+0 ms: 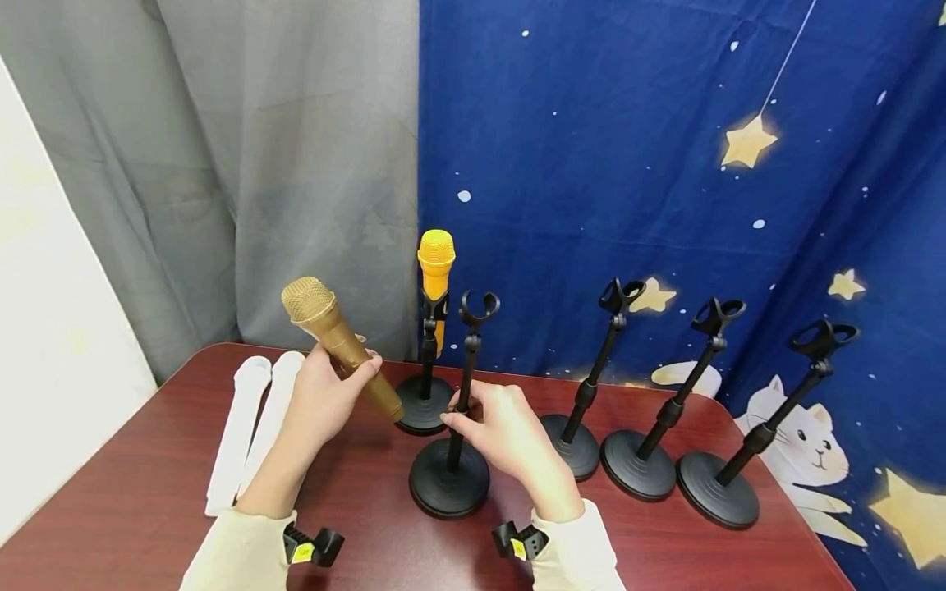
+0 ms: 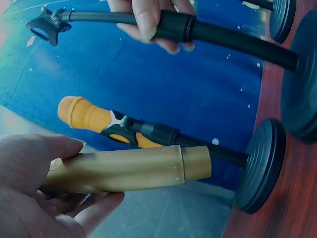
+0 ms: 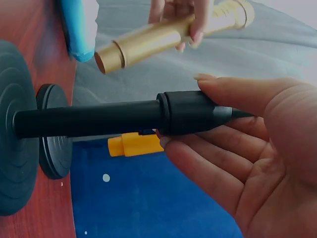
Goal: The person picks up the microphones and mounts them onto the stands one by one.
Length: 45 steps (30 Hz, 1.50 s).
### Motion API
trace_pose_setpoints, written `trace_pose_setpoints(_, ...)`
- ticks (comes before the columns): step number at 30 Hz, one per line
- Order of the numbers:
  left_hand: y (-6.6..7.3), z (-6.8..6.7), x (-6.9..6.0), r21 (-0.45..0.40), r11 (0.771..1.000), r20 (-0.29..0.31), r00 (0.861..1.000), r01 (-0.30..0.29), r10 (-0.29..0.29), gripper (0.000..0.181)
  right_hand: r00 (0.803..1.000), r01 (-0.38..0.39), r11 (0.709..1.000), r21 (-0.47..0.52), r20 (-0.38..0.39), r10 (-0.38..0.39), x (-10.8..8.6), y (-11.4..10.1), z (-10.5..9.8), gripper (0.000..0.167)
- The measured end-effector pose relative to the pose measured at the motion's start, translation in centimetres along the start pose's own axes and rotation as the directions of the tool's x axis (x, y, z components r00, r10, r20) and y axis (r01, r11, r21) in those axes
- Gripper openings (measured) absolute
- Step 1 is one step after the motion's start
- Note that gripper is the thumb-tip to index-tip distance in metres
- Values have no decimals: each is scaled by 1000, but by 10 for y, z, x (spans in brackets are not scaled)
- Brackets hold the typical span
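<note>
The left hand point(image 1: 323, 398) grips a gold, mesh-headed microphone point(image 1: 342, 341); the right hand point(image 1: 506, 423) pinches a slim black stand point(image 3: 114, 119), its round base point(image 1: 438, 490) near the table's point(image 1: 355, 509) back edge.

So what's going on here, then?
Someone's holding a gold mic in their left hand, tilted and not in any stand. Their right hand grips the pole of an empty stand. Just behind that, a yellow mic sits in another stand. Three more empty stands are off to the right, and what look like two white mics lie on the table at the left.
</note>
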<state>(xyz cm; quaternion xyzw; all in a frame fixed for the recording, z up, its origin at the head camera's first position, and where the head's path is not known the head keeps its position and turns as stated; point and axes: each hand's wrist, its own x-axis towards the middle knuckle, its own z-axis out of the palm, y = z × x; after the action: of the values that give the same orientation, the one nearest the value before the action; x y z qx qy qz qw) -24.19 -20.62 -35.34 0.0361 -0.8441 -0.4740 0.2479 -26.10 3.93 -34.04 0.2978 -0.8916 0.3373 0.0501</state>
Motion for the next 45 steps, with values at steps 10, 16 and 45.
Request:
trace_pose_setpoints(10, 2, 0, -4, -79, 993, 14, 996, 90, -89, 52, 999, 47, 998, -43, -4, -48, 1, -8, 8, 6)
trace_pose_setpoints(16, 3, 1, -7, -100, 992, -2, 997, 75, -75, 48, 996, 81, 996, -48, -20, -82, 3, -9, 12, 7)
trace_pose_setpoints(45, 15, -2, -5, -366, 929, 19, 999, 53, -50, 47, 995, 94, 995, -13, -34, -95, 2, -9, 17, 7)
